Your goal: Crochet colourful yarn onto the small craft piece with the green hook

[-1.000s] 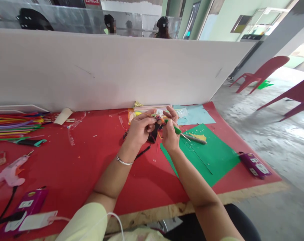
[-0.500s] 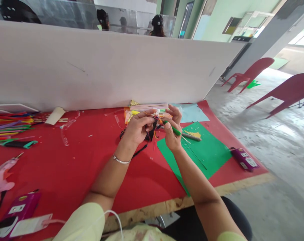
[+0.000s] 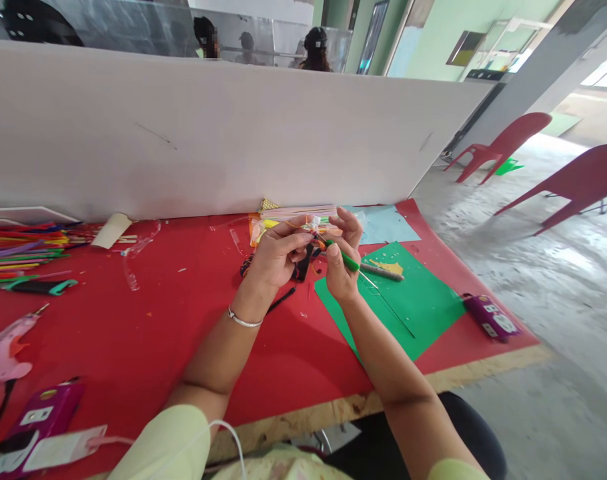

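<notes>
Over the middle of the red-covered table, my left hand (image 3: 277,259) pinches a small piece of multicoloured yarn work (image 3: 314,235), with purple, orange and white showing. My right hand (image 3: 341,270) is closed around the green handle of a crochet hook (image 3: 350,261). One thin metal end of the hook points into the yarn; the other sticks out below my right hand. An orange strand runs up by the left fingertips. Behind the hands lie a dark ball of yarn (image 3: 245,266) and a black object (image 3: 303,268), both partly hidden.
Under the right side lies a green sheet (image 3: 408,293) with a grey stick (image 3: 382,271) and a yellow scrap. A purple pouch (image 3: 491,317) sits near the right edge. Pipe cleaners (image 3: 23,250), scissors (image 3: 43,287) and a pink glue gun (image 3: 11,347) are left. A white partition (image 3: 208,140) stands behind.
My right hand and the hook have shifted slightly left and tilted a little against the yarn work. My left hand keeps its pinch. The whole view has moved slightly.
</notes>
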`<state>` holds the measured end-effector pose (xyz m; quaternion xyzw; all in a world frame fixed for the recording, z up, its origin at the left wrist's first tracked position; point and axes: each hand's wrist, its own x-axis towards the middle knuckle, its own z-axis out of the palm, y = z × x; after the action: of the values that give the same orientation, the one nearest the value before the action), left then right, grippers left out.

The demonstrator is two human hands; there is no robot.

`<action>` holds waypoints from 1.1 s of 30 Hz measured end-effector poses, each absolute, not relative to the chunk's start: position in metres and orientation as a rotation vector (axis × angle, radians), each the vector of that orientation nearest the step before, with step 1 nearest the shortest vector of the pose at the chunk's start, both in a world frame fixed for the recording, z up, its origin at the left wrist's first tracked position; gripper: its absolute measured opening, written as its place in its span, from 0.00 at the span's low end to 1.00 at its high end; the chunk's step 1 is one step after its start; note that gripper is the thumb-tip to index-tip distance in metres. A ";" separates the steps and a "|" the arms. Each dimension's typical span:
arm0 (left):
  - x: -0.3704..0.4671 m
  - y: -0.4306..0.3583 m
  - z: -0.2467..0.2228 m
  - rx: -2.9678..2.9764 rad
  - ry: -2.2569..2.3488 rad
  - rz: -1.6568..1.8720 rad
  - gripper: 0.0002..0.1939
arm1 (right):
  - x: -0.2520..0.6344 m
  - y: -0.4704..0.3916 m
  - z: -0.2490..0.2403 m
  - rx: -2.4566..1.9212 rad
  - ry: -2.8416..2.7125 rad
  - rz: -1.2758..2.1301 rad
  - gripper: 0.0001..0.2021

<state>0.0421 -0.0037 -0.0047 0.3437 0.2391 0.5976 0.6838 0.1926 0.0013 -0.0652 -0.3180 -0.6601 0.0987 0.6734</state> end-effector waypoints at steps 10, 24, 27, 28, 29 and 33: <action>0.039 -0.005 0.000 0.731 0.547 1.237 0.18 | 0.210 0.009 -0.072 -0.610 -1.624 -0.003 0.17; 0.033 -0.004 0.002 0.664 0.518 1.156 0.17 | 0.217 0.008 -0.079 -0.637 -1.647 -0.260 0.18; 0.031 -0.003 0.001 0.672 0.519 1.153 0.19 | 0.219 0.007 -0.080 -0.618 -1.646 -0.253 0.16; 0.031 -0.003 0.001 0.677 0.522 1.152 0.19 | 0.220 0.007 -0.079 -0.617 -1.651 -0.259 0.15; 0.030 -0.003 0.001 0.682 0.525 1.153 0.19 | 0.221 0.007 -0.078 -0.615 -1.659 -0.266 0.15; 0.030 -0.002 0.003 0.701 0.552 1.158 0.18 | 0.224 0.003 -0.068 -0.574 -1.709 -0.326 0.13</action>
<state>0.0298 -0.0023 0.0026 0.3201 0.2523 0.5289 0.7444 0.2241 0.0028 -0.0680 -0.2487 -0.7398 -0.1413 0.6091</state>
